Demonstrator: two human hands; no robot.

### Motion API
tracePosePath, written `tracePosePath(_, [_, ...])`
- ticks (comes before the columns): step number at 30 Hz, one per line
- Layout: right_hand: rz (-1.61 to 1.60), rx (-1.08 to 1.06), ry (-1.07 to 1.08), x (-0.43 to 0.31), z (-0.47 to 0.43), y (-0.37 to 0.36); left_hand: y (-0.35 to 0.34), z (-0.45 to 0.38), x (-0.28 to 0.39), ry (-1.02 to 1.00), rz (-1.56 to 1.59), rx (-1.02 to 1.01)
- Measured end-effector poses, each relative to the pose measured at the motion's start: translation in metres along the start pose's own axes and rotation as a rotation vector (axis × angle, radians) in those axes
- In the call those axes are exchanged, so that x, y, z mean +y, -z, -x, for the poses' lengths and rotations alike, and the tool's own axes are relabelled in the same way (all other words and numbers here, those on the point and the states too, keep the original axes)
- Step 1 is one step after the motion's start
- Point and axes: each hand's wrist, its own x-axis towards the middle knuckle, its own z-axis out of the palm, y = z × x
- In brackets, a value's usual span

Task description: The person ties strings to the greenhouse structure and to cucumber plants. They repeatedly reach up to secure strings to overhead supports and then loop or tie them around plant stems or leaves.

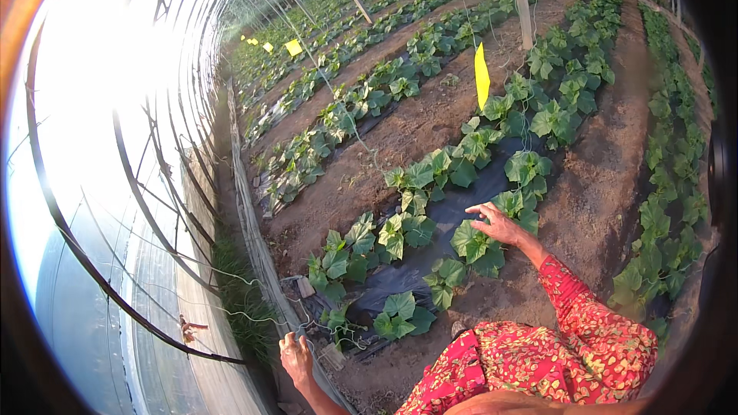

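Observation:
My right hand reaches out over the row of young cucumber-like plants, its fingers apart and nothing seen in them. Broad green leaves lie just beneath and beside it. Lower down, my left hand is raised with bent fingers beside the pale edging at the bed's end. A thin whitish string passes close to its fingertips; whether the fingers pinch it is unclear. Loose string ends tangle near a small plant. Black plastic mulch film covers the soil between the two plant lines.
Curved greenhouse ribs and plastic sheeting rise at left. A yellow card hangs above the row. Posts and vertical strings stand among further rows. Bare soil paths run between beds. Bricks lie near the edging.

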Motion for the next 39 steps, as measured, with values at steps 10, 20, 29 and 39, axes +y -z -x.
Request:
tracePosePath(10, [-0.432, 0.172, 0.319, -0.095, -0.068, 0.188, 0.121, 0.04, 0.412, -0.44, 0.708, -0.094])
tracePosePath(20, [-1.048, 0.107, 0.251, -0.065, -0.015, 0.227, 0.196, -0.051, 0.67, -0.853, 0.812, 0.161])
tracePosePath(29, [-0.981, 0.086, 0.311, -0.086, -0.014, 0.211, 0.266, -0.108, 0.745, -0.982, 1.229, 0.029])
tracePosePath(39, [-0.946, 0.088, 0.352, -0.096, -0.046, 0.197, 0.176, -0.12, 0.712, -1.047, 1.481, -0.167])
